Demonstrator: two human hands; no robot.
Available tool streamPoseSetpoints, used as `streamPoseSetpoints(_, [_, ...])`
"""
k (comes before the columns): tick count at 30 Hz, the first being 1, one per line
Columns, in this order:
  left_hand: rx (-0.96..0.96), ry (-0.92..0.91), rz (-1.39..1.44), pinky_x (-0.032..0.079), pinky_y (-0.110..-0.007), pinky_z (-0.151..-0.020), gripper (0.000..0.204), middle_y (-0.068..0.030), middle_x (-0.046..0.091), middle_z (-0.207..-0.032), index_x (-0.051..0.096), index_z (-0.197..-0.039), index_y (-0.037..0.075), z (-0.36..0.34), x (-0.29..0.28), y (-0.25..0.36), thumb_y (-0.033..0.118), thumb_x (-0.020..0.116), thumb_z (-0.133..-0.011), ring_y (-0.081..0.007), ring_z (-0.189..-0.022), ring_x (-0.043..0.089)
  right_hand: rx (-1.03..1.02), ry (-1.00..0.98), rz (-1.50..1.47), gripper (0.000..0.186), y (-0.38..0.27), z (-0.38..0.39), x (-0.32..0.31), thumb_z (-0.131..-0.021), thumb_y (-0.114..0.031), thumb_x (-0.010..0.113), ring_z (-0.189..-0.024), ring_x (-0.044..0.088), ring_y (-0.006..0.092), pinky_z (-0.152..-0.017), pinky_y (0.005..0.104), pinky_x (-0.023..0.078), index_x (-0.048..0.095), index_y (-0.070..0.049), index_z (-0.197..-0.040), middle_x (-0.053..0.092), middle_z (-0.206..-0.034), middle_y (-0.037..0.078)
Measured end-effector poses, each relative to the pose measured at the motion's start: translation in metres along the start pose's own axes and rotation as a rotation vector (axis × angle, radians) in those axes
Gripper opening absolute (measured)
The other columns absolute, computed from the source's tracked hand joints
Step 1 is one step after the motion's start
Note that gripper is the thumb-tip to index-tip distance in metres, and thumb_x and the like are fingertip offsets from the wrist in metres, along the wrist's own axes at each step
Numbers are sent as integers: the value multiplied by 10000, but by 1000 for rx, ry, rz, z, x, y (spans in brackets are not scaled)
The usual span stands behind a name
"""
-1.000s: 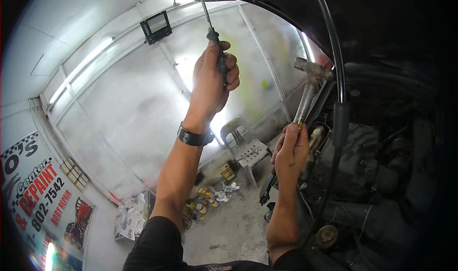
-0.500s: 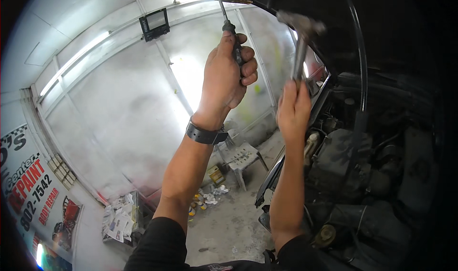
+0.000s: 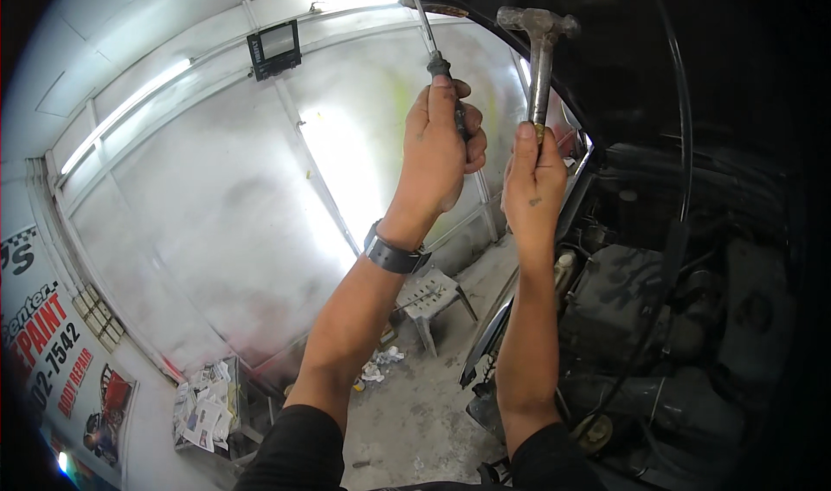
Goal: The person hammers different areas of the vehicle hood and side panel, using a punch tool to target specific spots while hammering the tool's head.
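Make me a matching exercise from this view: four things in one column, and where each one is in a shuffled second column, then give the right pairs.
Things:
1. screwdriver
2. hammer
3. black wristband
4. small grey stool

Places:
A. on the concrete floor, between the two forearms in the picture
B. in the grip of the right hand, head uppermost
C. around the left wrist
D. in the grip of the left hand, tip up at the raised hood's edge

Pairs: 1-D, 2-B, 3-C, 4-A
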State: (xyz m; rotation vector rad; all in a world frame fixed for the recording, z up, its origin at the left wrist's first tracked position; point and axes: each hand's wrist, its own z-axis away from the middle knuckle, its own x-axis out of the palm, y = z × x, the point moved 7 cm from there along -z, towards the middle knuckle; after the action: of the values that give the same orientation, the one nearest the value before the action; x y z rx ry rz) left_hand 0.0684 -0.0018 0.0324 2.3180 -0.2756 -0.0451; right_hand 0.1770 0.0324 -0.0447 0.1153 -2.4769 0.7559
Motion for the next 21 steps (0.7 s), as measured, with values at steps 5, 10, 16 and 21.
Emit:
streamPoseSetpoints(5, [-3, 5, -24, 262, -234, -414, 322, -29, 440, -684, 443, -1036, 31, 2, -3, 5, 342, 359, -1030, -98, -487, 356, -59, -16, -12, 319, -4, -4, 6, -991, -282, 491, -568, 433, 131, -540, 314, 379, 516, 2, -848, 478, -623, 62])
streamPoseSetpoints(10, [-20, 0, 23, 260, -232, -415, 324, -30, 443, -689, 446, -1038, 31, 0, -3, 2, 345, 366, -1028, -95, -488, 353, -202, 19, 31, 301, -18, -24, 11, -983, -268, 504, -564, 436, 136, -537, 322, 374, 506, -1, -841, 468, -615, 63])
streamPoseSetpoints(16, [-23, -21, 45, 262, -230, -416, 336, -33, 448, -700, 444, -1041, 28, 1, 0, 7, 355, 372, -1025, -96, -493, 357, -323, 49, -5, 295, -43, -55, 33, -964, -280, 528, -536, 508, 232, -541, 356, 406, 521, -4, -862, 522, -608, 117])
streamPoseSetpoints(21, [-46, -4, 38, 266, -233, -416, 335, -37, 446, -696, 442, -1039, 24, -1, -1, 5, 351, 368, -1026, -99, -494, 365, -346, -105, 423, 364, -44, -83, 45, -947, -345, 536, -685, 604, 409, -602, 422, 457, 550, 14, -888, 610, -700, 228])
